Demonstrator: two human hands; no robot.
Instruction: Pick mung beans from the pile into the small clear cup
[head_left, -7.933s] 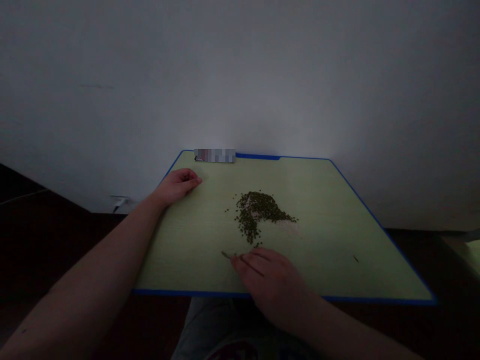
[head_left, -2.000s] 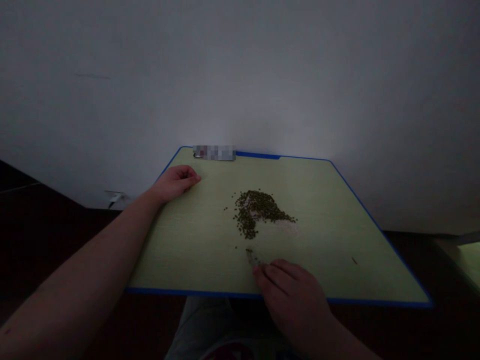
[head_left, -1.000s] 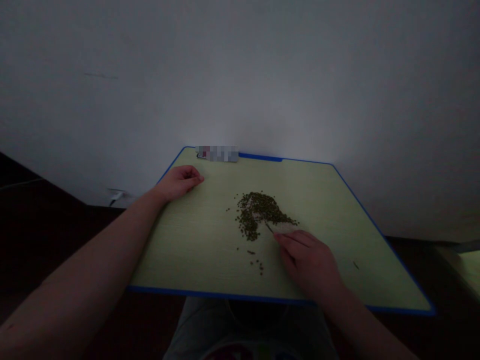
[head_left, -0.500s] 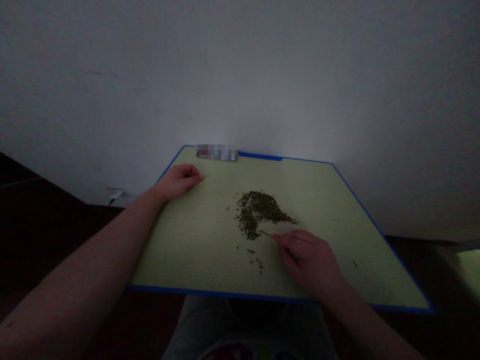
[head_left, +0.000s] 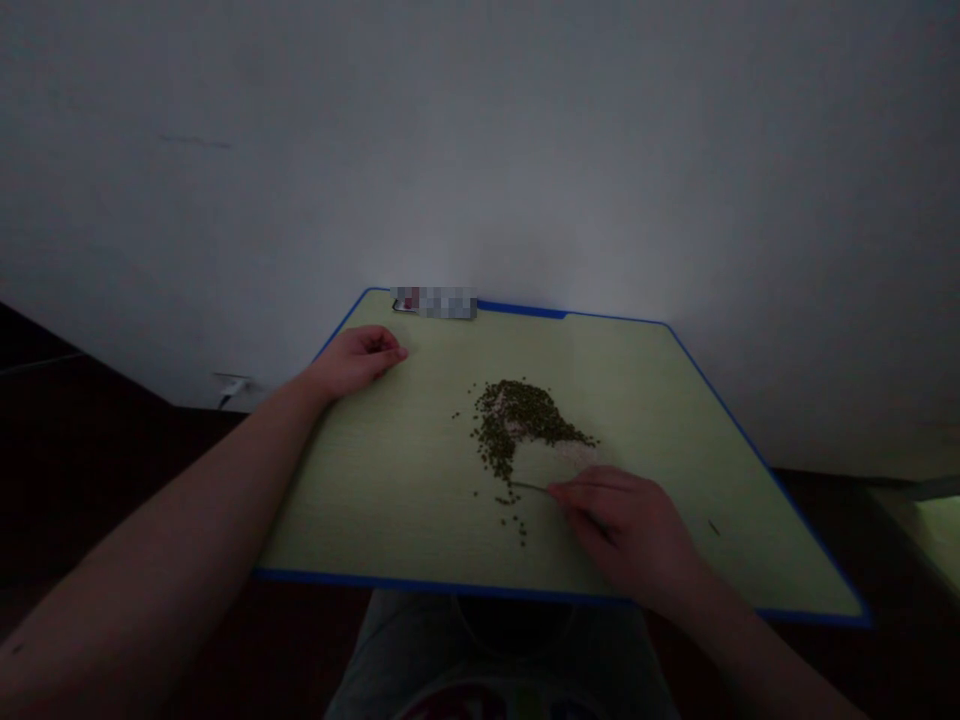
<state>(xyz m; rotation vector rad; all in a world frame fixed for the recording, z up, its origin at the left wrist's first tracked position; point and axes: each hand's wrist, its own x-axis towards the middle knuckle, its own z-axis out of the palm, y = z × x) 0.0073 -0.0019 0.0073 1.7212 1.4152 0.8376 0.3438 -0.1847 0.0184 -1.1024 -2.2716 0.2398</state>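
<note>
Wall (head_left: pixel 600 150) took up most of the shot, lol, with a pale green board (head_left: pixel 360 500) edged in blue below it and the person's lap in grey trousers (head_left: pixel 420 650) under that. So what was on the board, and how much looked dealt with?

Mostly one big heap of small green beans, probably mung (head_left: pixel 517 420), sitting near the middle. Nearly everything was still in there. Only a small loose trail of beans (head_left: pixel 512 512) lay apart, just below the heap, so going by the layout, very little had been separated and the bulk was left.

Fair enough. What were the hands up to?

Left hand (head_left: pixel 356 362) was relaxed, loosely curled on the board near the far left edge, and it didn't seem to be holding anything. Right hand (head_left: pixel 622 530) was pinched around a thin stick (head_left: pixel 534 487), with its tip out by the lower end of the heap.

Was the tip actually on the beans?

Just beside them, I think, but it was too dim to swear to contact. There was also a pale powdery patch (head_left: pixel 574 452) at the heap's edge and one lone dark speck (head_left: pixel 713 527) off to the right.
</note>
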